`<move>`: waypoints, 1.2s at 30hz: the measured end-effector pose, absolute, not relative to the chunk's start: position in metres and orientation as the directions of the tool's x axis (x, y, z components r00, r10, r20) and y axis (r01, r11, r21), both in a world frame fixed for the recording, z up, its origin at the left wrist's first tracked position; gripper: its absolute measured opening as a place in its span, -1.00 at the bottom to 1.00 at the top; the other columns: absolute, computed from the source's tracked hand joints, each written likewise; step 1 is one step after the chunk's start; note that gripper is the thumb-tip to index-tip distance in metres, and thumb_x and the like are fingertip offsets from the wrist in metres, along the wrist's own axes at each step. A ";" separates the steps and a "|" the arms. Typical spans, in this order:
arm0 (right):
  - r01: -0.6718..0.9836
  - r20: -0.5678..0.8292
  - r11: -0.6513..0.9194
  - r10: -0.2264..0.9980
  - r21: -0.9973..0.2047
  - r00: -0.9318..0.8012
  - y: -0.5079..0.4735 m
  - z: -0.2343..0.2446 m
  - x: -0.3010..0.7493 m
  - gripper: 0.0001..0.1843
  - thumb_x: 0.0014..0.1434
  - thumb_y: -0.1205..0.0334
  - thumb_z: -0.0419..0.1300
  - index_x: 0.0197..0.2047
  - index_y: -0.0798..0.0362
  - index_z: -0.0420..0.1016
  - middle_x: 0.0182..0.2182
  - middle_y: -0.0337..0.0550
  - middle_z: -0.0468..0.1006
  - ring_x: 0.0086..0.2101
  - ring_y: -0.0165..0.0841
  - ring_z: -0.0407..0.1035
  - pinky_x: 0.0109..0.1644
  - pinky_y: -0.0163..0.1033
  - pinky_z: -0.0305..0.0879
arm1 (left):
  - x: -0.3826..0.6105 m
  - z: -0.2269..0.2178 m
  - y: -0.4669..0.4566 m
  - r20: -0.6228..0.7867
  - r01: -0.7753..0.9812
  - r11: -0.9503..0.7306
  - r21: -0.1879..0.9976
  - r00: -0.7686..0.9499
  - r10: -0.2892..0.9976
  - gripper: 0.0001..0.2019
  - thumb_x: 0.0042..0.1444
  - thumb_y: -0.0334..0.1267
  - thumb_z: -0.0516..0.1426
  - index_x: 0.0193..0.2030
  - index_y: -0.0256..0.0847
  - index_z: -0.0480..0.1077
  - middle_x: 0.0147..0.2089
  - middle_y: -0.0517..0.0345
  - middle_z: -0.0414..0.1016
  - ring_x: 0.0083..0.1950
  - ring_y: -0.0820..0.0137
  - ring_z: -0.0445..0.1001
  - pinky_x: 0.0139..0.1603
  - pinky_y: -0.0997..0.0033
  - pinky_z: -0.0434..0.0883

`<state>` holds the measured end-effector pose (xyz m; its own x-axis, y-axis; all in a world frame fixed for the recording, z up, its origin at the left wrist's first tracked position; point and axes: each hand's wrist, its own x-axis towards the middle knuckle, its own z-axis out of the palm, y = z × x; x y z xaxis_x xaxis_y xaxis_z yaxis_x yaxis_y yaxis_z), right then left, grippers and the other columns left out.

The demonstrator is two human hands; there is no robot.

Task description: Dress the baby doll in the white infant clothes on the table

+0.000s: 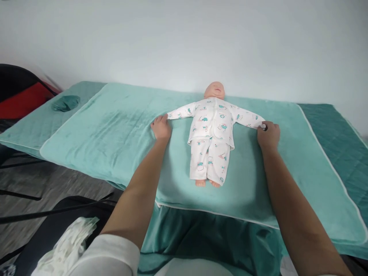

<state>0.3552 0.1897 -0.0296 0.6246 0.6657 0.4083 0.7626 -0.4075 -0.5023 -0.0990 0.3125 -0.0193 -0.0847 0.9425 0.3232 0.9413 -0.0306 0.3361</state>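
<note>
Diffuse light — soft shadows on green cover; floor dim — mild haze.

Pale wall, green-covered massage table, black chair, grayish wooden-look floor

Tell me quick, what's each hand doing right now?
Left hand: closed, holding the end of one doll sleeve.
Right hand: closed, holding the end of the other sleeve.
</note>
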 end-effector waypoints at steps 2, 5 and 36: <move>0.763 0.415 -0.388 0.666 -0.518 0.620 0.189 -0.029 0.355 -0.57 0.10 0.26 0.08 0.01 0.10 0.57 -0.10 0.12 0.49 -0.05 -0.06 0.38 0.18 0.11 0.33 | -0.099 -0.019 0.316 0.331 0.915 0.002 0.403 -0.148 0.932 -0.49 0.36 -0.33 -0.11 0.35 -0.05 0.40 0.21 -0.10 0.52 0.28 0.00 0.40 0.21 -0.02 0.27; 0.756 0.421 -0.351 0.665 -0.553 0.617 0.187 -0.028 0.351 -0.57 0.09 0.27 0.05 -0.02 0.12 0.57 -0.11 0.15 0.49 -0.03 -0.03 0.37 0.19 0.15 0.32 | -0.097 -0.017 0.318 0.325 0.889 0.043 0.455 -0.211 0.922 -0.48 0.37 -0.31 -0.13 0.37 -0.05 0.39 0.24 -0.13 0.50 0.28 -0.06 0.38 0.22 -0.08 0.26; 0.760 0.405 0.136 0.897 -0.635 0.178 0.035 -0.017 0.207 -0.65 0.26 0.16 0.14 0.09 0.03 0.42 0.00 0.06 0.47 -0.12 -0.19 0.46 -0.01 -0.03 0.45 | -0.106 -0.025 0.153 0.335 0.807 -0.260 0.531 0.082 0.939 -0.61 0.30 -0.29 0.00 0.16 -0.20 0.51 0.31 -0.03 0.51 0.35 0.10 0.41 0.40 0.05 0.27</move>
<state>0.2073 0.0353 -0.0166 0.1775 0.8968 0.4052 0.7602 0.1365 -0.6352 -0.1064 0.1528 -0.0250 0.0823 0.9388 0.3346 0.8067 -0.2599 0.5307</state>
